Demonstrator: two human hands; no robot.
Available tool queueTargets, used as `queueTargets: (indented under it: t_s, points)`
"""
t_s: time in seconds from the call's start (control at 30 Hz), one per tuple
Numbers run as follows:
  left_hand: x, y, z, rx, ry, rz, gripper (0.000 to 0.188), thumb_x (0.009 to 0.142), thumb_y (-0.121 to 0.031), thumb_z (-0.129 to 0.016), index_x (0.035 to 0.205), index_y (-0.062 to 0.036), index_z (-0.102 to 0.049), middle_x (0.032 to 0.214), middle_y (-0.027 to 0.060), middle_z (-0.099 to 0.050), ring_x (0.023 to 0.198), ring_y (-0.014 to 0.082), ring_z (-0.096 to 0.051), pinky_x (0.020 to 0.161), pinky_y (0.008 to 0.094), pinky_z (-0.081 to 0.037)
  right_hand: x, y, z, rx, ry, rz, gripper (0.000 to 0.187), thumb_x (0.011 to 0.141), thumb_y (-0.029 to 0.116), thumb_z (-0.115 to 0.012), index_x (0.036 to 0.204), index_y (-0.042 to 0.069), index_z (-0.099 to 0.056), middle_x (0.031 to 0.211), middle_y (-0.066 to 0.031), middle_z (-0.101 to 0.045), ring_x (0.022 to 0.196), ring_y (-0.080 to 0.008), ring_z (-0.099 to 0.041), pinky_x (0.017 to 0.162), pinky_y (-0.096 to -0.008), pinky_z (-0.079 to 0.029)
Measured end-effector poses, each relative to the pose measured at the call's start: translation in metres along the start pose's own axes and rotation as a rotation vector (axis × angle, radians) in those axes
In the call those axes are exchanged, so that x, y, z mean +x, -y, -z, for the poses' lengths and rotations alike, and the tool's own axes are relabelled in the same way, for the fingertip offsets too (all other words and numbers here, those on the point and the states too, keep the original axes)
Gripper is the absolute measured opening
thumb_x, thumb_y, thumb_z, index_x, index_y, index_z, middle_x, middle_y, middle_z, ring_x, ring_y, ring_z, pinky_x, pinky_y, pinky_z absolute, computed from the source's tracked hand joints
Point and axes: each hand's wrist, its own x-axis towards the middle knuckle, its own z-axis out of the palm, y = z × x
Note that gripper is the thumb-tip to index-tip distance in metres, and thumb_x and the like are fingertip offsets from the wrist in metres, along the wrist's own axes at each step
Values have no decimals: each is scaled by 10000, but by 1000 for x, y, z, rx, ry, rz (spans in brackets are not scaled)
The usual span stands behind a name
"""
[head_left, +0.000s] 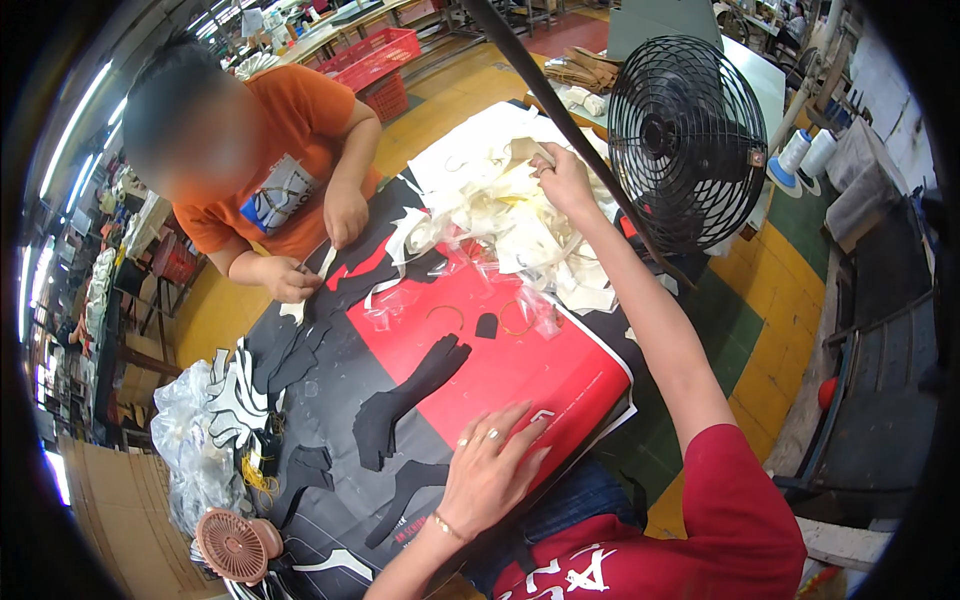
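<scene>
My left hand (490, 462) lies flat, fingers apart, on the red and black sheet (560, 375) that covers the table, near its front edge, with rings on two fingers. My right hand (560, 172) reaches far out and pinches a pale cut piece (527, 150) at the top of a heap of white and cream scraps (510, 225). Black cut pieces (405, 395) lie in a column just left of my left hand. Across the table a person in an orange shirt (300, 150) holds a white strip (325, 262) with both hands.
A black cage fan (688, 140) stands at the table's right edge, beside my right arm. A small pink fan (232, 545) and a clear plastic bag (190, 440) lie at the near left. Red crates (375, 60) sit behind. Rubber bands (515, 318) lie on the red sheet.
</scene>
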Motion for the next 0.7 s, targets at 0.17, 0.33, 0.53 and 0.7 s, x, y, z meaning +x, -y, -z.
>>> queueTargets:
  t_s: [0.17, 0.33, 0.53, 0.7]
  points:
    - [69, 17, -25, -31, 89, -191, 423, 882, -152, -709, 1282, -79, -595, 1362, 161, -546, 1220, 348, -549, 1033, 453, -436, -28, 9, 15, -170, -48, 184, 527, 926, 153, -639, 1388, -34, -466, 1385, -269, -535, 1277, -418, -525, 1081, -439, -409]
    - [145, 62, -53, 124, 30, -226, 488, 904, -188, -676, 1350, -57, -527, 1403, 230, -498, 1307, 409, -473, 1091, 489, -387, -117, 28, 68, -192, 40, 450, 344, 943, 145, -628, 1254, 2, -593, 1177, -208, -589, 1134, -386, -566, 1008, -432, -442]
    - [176, 109, -55, 285, 23, -57, 519, 910, -219, -649, 1402, -142, -502, 1489, 235, -438, 1373, 391, -432, 1132, 522, -341, -192, 21, 108, -460, 110, 179, 290, 864, 215, -738, 1092, 51, -670, 993, -99, -629, 944, -311, -597, 842, -422, -476]
    - [183, 116, -63, 354, -61, 6, 449, 926, -170, -610, 1368, -128, -540, 1453, 190, -501, 1330, 364, -484, 1106, 502, -369, -196, 12, 109, -426, 131, 136, 293, 857, 232, -747, 1085, 64, -672, 1027, -88, -623, 951, -303, -593, 846, -420, -471]
